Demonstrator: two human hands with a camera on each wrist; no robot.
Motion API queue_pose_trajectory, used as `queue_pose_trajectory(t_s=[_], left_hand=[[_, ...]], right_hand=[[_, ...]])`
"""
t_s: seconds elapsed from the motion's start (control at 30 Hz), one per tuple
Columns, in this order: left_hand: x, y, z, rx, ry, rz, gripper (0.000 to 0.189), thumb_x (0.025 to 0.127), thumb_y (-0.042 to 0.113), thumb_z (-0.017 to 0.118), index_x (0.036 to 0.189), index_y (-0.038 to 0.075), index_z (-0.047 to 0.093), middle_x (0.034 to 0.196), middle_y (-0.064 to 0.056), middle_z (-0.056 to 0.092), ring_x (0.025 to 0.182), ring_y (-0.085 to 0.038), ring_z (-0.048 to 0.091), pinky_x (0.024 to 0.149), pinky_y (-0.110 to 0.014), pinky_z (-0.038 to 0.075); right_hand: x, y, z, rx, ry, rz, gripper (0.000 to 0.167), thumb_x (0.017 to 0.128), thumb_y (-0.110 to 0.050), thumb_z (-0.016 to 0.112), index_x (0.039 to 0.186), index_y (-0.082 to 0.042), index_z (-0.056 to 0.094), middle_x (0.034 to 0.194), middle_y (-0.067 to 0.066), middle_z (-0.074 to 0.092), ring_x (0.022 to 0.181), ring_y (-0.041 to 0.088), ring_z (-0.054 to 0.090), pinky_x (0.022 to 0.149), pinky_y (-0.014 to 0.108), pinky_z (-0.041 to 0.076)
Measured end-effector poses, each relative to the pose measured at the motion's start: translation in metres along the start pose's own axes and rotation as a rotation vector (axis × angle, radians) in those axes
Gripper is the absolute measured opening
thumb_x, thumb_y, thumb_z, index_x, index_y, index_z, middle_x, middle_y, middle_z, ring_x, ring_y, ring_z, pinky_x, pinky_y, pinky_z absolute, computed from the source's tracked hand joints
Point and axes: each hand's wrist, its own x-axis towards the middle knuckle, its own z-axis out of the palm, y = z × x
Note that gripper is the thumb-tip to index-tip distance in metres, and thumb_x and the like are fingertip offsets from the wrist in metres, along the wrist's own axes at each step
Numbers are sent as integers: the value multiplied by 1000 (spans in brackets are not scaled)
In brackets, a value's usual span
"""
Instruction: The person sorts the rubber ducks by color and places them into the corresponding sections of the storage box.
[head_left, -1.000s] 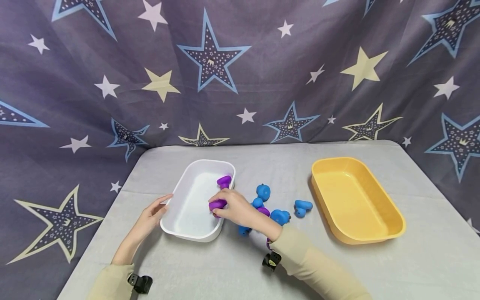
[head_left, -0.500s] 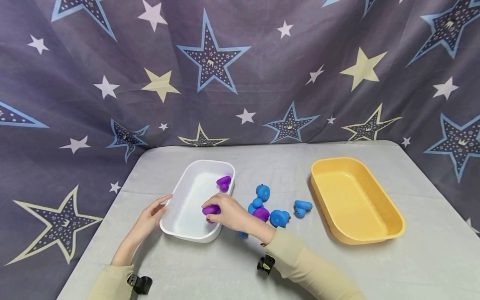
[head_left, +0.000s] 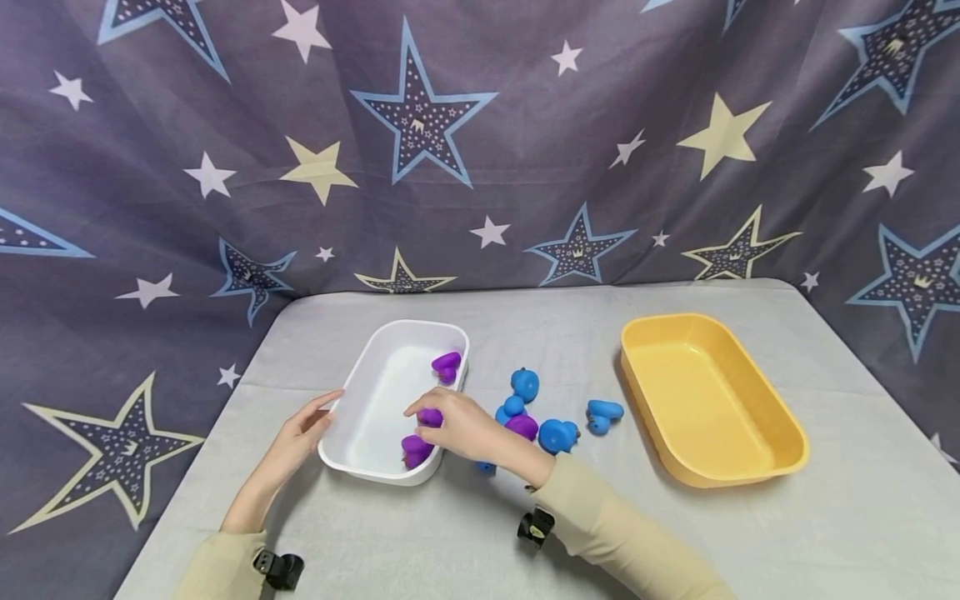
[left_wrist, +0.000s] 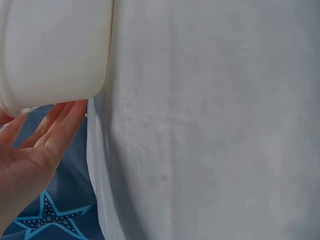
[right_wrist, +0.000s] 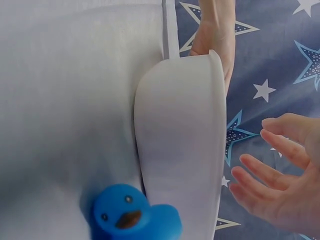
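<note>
purple rubber ducks [head_left: 416, 450] sit along the right side of the white tub [head_left: 375, 408]; the right hand [head_left: 461, 423] hovers over them, fingers parted, holding nothing. the left hand [head_left: 298, 435] rests outstretched fingers against the tub's left wall. blue rubber ducks [head_left: 558, 436] lie before the yellow tub [head_left: 712, 417].

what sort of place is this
Probably a staged tabletop play or filming corner: a star-patterned cloth hangs behind the pale table, where blue toy ducks lie between white and yellow tubs.
</note>
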Motion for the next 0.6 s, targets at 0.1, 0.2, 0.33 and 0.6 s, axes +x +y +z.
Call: queue_pose_trajectory(t_s=[0.1,0.2,0.33,0.6], left_hand=[[0,-2,0,18,6,4,40,93,12,44,129,-3,38,99,-16,54,70,-5,47,52,-23,40],[0,-4,0,23,7,23,39,93,14,45,129,0,40,97,-12,55,68,-4,46,51,-23,39],[1,-5,-1,3,10,50,38,93,15,46,128,4,43,97,-14,56,68,-4,47,51,-22,39],[0,0,-1,41,-6,-28,42,94,18,44,131,0,38,106,-24,51,76,-3,49,56,-23,43]], right_hand=[[-4,0,-5,-1,-6,-2,25,84,-11,58,108,-7,62,108,8,58,101,20,53,86,26,40],[-8,2,-12,13,-2,-11,24,83,-10,59,107,-5,62,106,7,60,105,19,51,90,29,38],[-15,6,-22,28,9,-3,24,83,-10,60,107,-5,62,110,7,59,110,20,48,94,32,36],[-28,17,-40,-12,40,14,26,84,-11,60,109,-7,62,109,8,58,103,21,52,88,33,41]])
